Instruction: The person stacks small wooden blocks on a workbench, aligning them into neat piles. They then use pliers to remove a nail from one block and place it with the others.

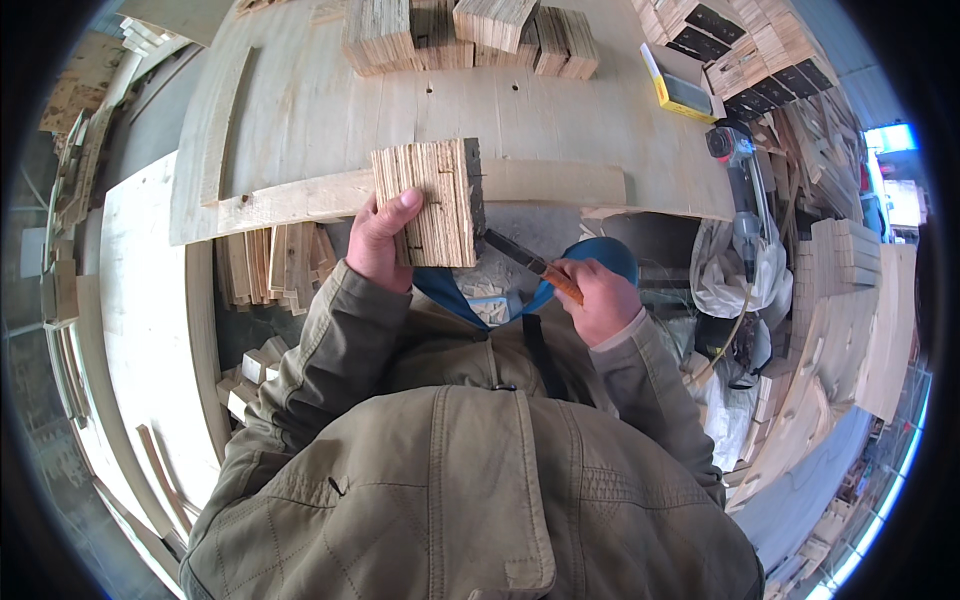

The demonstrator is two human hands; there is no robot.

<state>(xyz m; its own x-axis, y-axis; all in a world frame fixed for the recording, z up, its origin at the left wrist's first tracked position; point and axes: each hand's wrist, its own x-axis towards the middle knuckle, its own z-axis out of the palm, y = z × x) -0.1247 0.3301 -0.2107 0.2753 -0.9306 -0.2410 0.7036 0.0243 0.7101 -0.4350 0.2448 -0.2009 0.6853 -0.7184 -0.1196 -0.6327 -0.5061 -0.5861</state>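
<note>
My left hand (380, 238) grips a squarish plywood block (436, 190) from its left side, the thumb lying on its layered face. Dark marks show on that face, and the block's right edge is black. In my right hand (602, 302) is an orange-handled tool with a dark, narrow, flat shaft (516, 251), fingers wrapped round the handle. The tool's dark end points up and left, close to the block's lower right edge; I cannot tell whether it touches. Both hands are above my lap, in front of the workbench (310, 120).
More plywood blocks (380, 40) sit at the bench's far side. A wooden strip (560, 182) runs along its near edge. To the right are a yellow-edged box (690, 95), a power tool (735, 150), stacked black-sided blocks (770, 60) and a white plastic bag (715, 275). Wood strips (275, 265) stand below left.
</note>
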